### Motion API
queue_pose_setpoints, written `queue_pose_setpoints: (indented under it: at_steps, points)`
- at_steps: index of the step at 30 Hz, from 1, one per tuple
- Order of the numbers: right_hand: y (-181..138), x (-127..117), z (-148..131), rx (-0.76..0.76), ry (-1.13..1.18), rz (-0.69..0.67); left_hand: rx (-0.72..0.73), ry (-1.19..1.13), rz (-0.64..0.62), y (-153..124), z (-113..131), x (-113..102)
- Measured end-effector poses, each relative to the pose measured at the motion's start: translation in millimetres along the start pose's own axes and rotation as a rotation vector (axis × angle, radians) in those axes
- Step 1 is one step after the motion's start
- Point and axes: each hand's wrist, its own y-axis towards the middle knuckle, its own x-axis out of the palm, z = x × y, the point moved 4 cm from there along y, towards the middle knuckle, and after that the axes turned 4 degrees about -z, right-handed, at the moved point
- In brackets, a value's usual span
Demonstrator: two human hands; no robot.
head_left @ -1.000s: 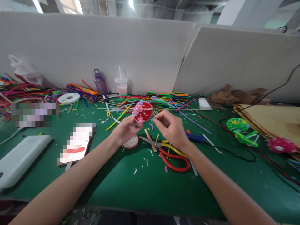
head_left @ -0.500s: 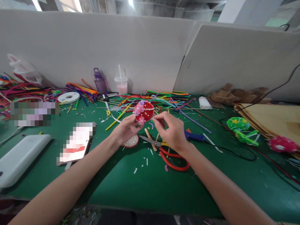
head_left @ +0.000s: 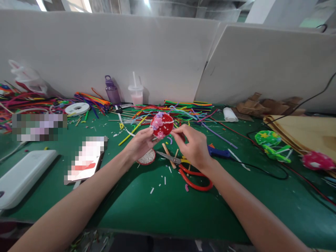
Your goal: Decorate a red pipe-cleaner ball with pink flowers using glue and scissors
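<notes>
My left hand [head_left: 140,142] holds up a small red round ornament [head_left: 162,125] with pink flowers and white beads on it, fingers closed under it. My right hand [head_left: 193,145] is pinched at the ornament's right edge, thumb and forefinger together on something too small to name. Below the hands, on the green table [head_left: 168,206], lie scissors with red and yellow handles [head_left: 193,173], a round dish of white beads [head_left: 147,157] and short wooden sticks [head_left: 168,155].
Piles of coloured pipe cleaners [head_left: 181,110] spread along the back of the table. A purple bottle [head_left: 112,91], a pink cup with a straw [head_left: 136,93] and a white tape reel [head_left: 77,109] stand behind. A blue glue gun [head_left: 219,152], green [head_left: 270,141] and pink [head_left: 316,161] crafts are at the right.
My right hand has moved left and closed in until its pinched fingers meet the ornament's right edge. The left hand has raised the ornament slightly.
</notes>
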Motion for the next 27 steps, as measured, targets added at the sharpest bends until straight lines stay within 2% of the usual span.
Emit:
queue_pose_setpoints:
  at_steps: [5,9,11,14,17,27]
  points:
    - [0.1,-1.1,3.5,0.111,0.040,0.042,0.008,0.012,-0.007,-0.4,0.4,0.5]
    - [3.4,-3.6,10.5,0.254,0.291,0.084,0.021,-0.020,0.030,0.3,0.2,-1.5]
    - [5.7,-1.3,15.4,0.345,0.480,0.043,0.020,-0.035,0.045,0.4,0.6,-2.1]
    - [6.4,8.8,21.4,0.508,0.767,-0.087,0.010,-0.035,0.066,-0.1,1.2,-2.8]
    - [4.1,18.1,23.5,0.627,0.944,-0.141,0.008,-0.021,0.066,-0.5,0.8,-2.9]
    - [2.9,21.7,23.0,0.589,0.959,-0.120,0.013,0.086,0.032,0.3,-0.7,-3.6]
